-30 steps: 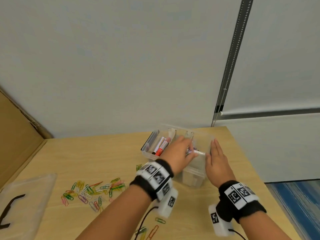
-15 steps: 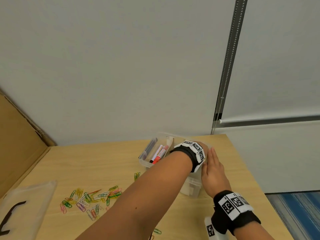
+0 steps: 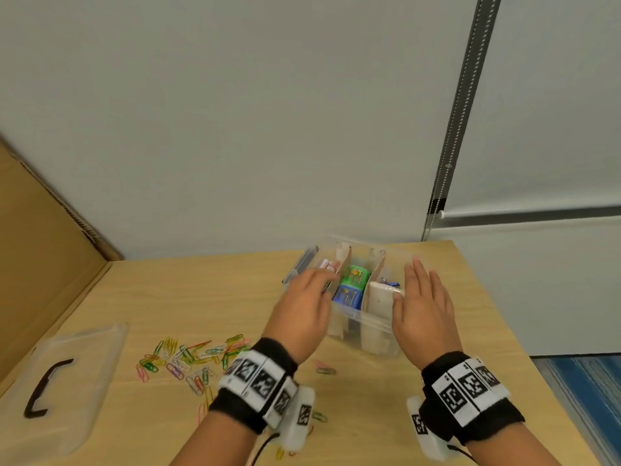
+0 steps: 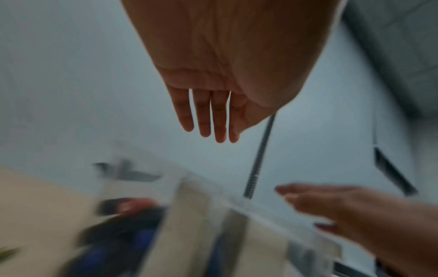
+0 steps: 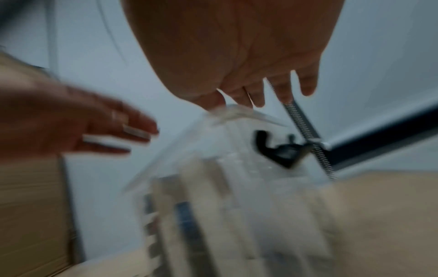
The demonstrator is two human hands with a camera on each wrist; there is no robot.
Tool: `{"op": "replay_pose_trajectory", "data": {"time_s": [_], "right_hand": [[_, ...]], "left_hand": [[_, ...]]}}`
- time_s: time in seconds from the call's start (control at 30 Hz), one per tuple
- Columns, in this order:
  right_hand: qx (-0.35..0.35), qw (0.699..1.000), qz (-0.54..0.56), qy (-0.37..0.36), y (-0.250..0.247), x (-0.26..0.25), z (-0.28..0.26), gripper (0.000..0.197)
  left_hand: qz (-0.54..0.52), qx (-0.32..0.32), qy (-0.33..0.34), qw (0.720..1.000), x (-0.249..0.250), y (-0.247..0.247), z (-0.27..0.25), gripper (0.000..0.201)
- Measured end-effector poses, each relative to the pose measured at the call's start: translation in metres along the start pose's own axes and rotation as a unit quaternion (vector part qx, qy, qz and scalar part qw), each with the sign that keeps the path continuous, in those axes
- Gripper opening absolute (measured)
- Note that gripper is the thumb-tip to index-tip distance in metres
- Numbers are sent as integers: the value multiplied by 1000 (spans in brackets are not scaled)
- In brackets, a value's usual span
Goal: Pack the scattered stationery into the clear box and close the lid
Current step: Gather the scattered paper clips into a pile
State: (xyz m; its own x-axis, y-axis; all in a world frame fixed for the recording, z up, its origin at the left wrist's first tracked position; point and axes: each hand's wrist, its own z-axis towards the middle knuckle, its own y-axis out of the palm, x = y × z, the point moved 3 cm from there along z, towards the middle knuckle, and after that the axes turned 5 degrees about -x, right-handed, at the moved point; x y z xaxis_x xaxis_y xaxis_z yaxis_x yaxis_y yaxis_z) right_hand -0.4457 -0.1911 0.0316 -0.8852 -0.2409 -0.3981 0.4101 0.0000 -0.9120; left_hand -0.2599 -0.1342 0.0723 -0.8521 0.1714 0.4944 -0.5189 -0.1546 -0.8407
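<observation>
Partly, left hand (image 3: 304, 307) hides clear box (image 3: 376, 341).

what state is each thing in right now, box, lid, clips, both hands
clear box: open, lid off, partly filled, on the table
lid: off, lying flat at the table's left
paper clips: loose, scattered on the table outside the box
left hand: open, empty, over the box's left end
right hand: open, fingers straight, at the box's right side

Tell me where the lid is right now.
In the head view the lid lies flat on the table's near left, left of the paperclips.
</observation>
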Motion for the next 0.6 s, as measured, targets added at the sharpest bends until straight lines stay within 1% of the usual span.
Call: {"op": "replay_pose_trajectory", "data": {"time_s": [0.07,0.1,0.13,0.2,0.27,0.33,0.4,0.47,0.53,0.6], "right_hand": [[50,994,25,-95,-7,-31,-19,54],[62,988,44,-136,-5,-47,-28,51],[56,983,56,-167,0,-62,-38,46],[0,977,60,-206,21,-88,-53,37],[-80,970,49,-225,49,-107,-62,32],[-172,963,34,-203,78,-115,-64,37],[-245,959,7,-141,98,-116,-62,47],[-289,955,-16,-70,110,-113,-60,56],[-319,947,-37,-18,120,-111,-61,62],[-341,938,-65,11,131,-112,-64,65]], "left_hand": [[9,6,-55,998,-41,-3,-32,35],[12,8,-82,996,-63,-4,-47,35],[10,12,-107,994,-83,-5,-62,36],[10,20,-150,988,-120,-7,-88,35],[21,12,-195,980,-151,-9,-109,37],[35,-20,-257,966,-179,-13,-124,44],[43,-61,-331,941,-207,-19,-136,53],[41,-94,-381,919,-232,-26,-144,58],[37,-115,-392,912,-250,-32,-148,61],[34,-136,-384,913,-261,-35,-151,62]]}}
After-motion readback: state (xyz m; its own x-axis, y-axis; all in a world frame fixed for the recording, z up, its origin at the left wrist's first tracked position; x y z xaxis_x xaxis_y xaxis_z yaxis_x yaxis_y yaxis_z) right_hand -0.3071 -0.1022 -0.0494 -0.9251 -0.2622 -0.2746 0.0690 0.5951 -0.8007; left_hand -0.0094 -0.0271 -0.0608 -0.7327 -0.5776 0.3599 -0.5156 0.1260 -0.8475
